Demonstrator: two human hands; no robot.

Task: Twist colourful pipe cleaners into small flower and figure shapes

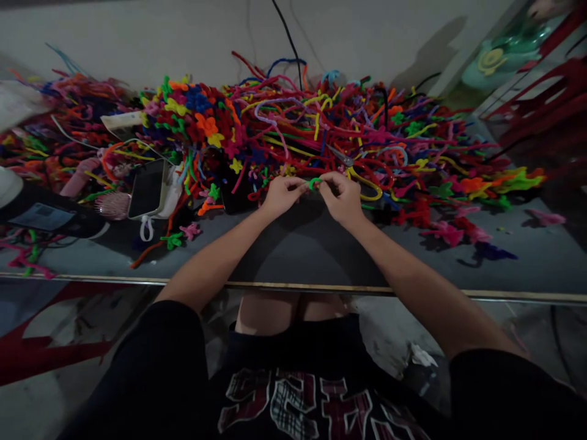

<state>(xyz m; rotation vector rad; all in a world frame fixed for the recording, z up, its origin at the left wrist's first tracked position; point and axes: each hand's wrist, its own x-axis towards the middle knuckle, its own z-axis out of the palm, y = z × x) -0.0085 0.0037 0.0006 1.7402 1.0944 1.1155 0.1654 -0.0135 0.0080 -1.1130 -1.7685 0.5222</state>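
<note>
A small green pipe cleaner piece (314, 183), bent into a loop, is held up between my two hands above the dark tabletop. My left hand (285, 194) pinches it from the left with thumb and fingertips. On the other side, my right hand (340, 195) has its thumb and index finger closed on the piece's right end. Just behind the right hand lie scissors (342, 156) with red and yellow loops beside them. A big heap of coloured pipe cleaners (293, 122) spreads behind both hands.
At the left are a phone (147, 189), a hairbrush (112, 205) and a dark bottle (50, 211). Bundled pipe cleaner flowers (206, 125) stand left of centre. Pink and blue pieces (447, 232) lie at the right. The table's front edge (312, 286) runs below my forearms.
</note>
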